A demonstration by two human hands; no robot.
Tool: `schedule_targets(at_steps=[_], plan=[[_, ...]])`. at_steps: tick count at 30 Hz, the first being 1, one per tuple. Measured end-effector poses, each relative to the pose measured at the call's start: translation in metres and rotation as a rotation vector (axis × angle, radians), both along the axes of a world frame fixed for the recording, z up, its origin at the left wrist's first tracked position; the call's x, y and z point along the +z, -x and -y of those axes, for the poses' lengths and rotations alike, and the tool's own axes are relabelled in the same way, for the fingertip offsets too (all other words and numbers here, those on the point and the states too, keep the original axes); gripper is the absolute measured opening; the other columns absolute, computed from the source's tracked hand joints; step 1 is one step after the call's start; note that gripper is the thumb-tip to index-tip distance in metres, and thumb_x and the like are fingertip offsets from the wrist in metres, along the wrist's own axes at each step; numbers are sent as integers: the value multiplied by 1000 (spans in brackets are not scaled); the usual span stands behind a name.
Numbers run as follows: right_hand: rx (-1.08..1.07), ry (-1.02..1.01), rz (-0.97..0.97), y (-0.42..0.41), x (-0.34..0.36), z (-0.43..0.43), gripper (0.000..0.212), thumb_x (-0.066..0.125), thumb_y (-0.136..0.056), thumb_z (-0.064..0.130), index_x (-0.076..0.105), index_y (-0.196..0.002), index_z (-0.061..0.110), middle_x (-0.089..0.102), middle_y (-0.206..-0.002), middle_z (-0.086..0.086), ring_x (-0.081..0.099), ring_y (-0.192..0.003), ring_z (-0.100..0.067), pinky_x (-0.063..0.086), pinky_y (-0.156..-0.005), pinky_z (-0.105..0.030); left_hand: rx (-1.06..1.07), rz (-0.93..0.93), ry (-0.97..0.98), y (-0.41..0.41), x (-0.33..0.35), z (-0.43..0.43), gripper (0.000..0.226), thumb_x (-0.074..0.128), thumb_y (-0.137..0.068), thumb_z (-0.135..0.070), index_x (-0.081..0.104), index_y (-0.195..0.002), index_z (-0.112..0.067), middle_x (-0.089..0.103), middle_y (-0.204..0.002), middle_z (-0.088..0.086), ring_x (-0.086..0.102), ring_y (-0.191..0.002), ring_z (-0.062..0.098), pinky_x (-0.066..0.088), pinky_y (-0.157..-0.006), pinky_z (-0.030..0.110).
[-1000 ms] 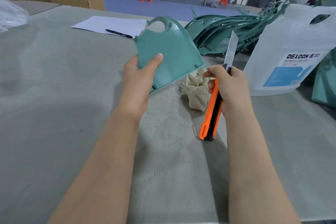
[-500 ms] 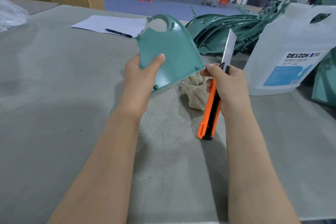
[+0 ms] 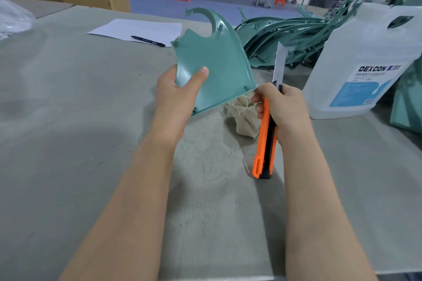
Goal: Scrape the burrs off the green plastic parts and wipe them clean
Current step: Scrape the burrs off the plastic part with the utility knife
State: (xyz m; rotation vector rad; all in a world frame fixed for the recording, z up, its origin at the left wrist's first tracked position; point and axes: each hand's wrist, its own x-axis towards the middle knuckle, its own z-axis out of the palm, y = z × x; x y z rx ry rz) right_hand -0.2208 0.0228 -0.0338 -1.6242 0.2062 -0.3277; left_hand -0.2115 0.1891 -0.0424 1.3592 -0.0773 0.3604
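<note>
Head view: a green part (image 3: 217,70) is being held up above the table (image 3: 68,143) by the left hand (image 3: 175,96), thumb pressed flat on its inner face, the other fingers hidden behind it, so a pinch grip is judged. A knife (image 3: 266,134) is being gripped by the right hand (image 3: 280,107), fingers curled round the orange handle, blade pointing up just right of the part's lower right corner. Whether the blade is touching the edge cannot be told.

Scraping is judged to be just starting at that corner. For a clean pass the blade should be laid nearly flat to the edge and drawn away from the left thumb, with light pressure so the plastic is not being gouged.

A cloth (image 3: 242,114) is lying just below the part, ready for wiping. More green parts (image 3: 285,36) are being kept piled behind the part, a jug (image 3: 365,64) to their right.
</note>
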Motion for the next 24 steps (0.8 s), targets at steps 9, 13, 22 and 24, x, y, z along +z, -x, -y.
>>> schedule_targets(at_steps=[9,13,22,24], plan=[[-9,-19,19,0,0,3,14,53,-84,5,56,-71,8,59,-53,2,47,-42,-9,42,-44,-20,-41,-59,92,2,2,-2,11,64,-90,-16,69,-100,-19,74,-99,-2,70,-95,15,55,-90,36],[-79,-67,50,-2,0,8,26,57,-93,30,55,-75,12,56,-60,1,46,-42,-10,41,-44,-23,-88,-91,220,2,3,-7,13,62,-91,-15,69,-101,-19,74,-101,-1,70,-95,15,56,-79,31],[243,71,53,10,6,0,54,35,-101,54,45,-66,13,43,-47,1,40,-36,-13,34,-39,-18,-338,-181,313,-1,3,-24,9,61,-89,-11,68,-95,-14,74,-82,-3,70,-70,9,51,-53,18],[241,108,92,12,6,-1,52,35,-102,50,45,-69,11,43,-49,-1,40,-37,-14,34,-39,-19,-347,-194,320,-1,2,-26,9,61,-89,-12,68,-94,-15,74,-80,-3,69,-68,8,50,-51,17]])
